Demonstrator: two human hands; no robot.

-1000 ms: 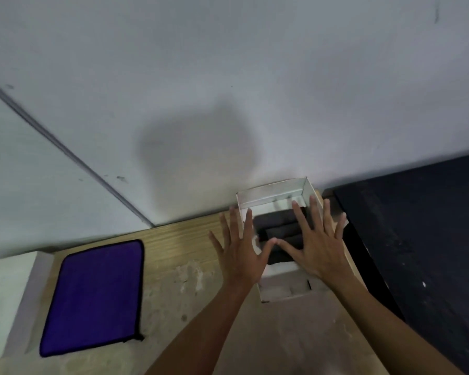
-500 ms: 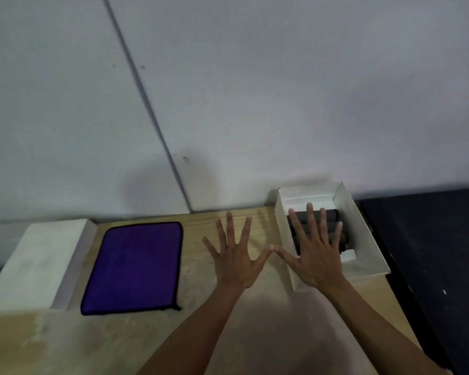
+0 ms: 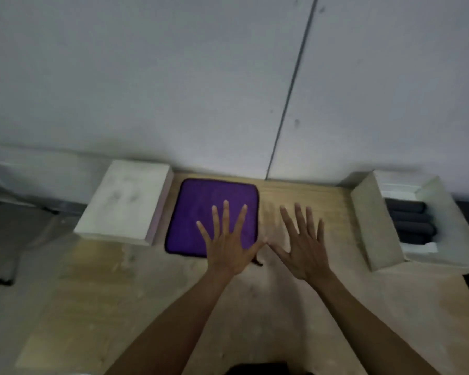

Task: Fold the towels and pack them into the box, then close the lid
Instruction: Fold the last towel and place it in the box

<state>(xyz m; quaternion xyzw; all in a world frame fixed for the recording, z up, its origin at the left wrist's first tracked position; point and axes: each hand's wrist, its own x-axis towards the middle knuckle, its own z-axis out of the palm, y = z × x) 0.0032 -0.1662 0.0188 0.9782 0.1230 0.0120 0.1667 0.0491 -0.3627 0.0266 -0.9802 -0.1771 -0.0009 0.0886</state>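
Single head-worn view, aimed forward and down at the wooden table [image 3: 228,307] from close above; wall [image 3: 173,77] behind.

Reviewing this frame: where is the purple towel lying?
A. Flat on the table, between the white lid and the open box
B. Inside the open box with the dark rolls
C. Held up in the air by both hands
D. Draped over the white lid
A: the purple towel lies spread flat on the table, right of the white lid and left of the open box, partly under the left hand.
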